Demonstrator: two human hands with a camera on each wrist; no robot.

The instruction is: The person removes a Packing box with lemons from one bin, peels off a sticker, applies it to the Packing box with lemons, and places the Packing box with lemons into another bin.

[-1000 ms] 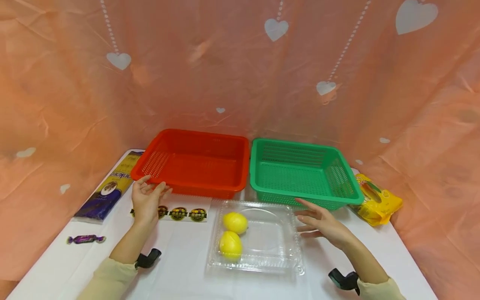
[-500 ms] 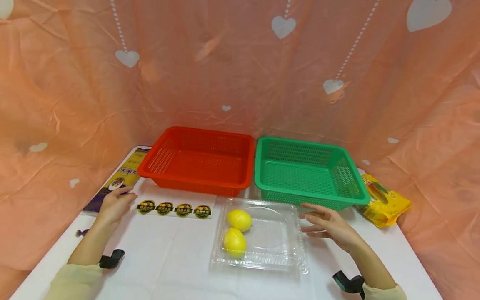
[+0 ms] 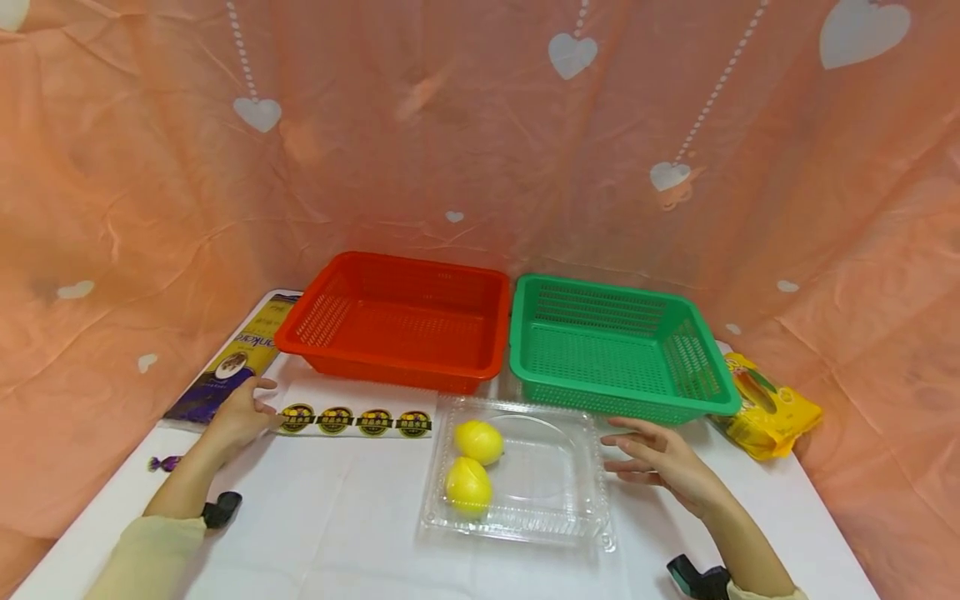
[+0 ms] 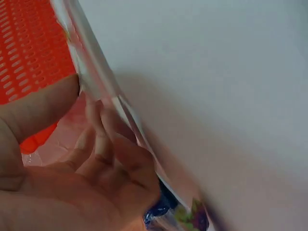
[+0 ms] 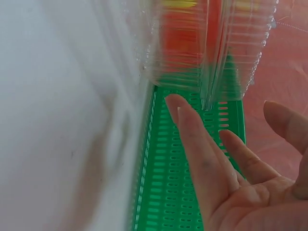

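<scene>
A white sheet of round black-and-gold stickers (image 3: 354,421) lies in front of the red basket (image 3: 397,337). My left hand (image 3: 242,415) pinches its left end; in the left wrist view the thumb (image 4: 45,108) and curled fingers meet at the sheet's edge (image 4: 96,62). A clear plastic clamshell box (image 3: 536,467) sits closed at the middle of the table, two lemons (image 3: 470,483) showing in its left half. Beside the box's right wall is my right hand (image 3: 667,467), fingers spread and relaxed, holding nothing. The right wrist view shows its fingertips just short of the clear box (image 5: 192,57).
To the right of the red basket stands a green basket (image 3: 611,354), with a yellow packet (image 3: 772,408) past it. A purple-and-gold pasta bag (image 3: 232,367) lies at the far left. The purple wrapped candy (image 3: 165,463) is partly hidden by my left forearm.
My left hand has left the red basket's front, swung left, and then taken the sheet's end. The sheet has shifted slightly right. My right hand stays beside the box.
</scene>
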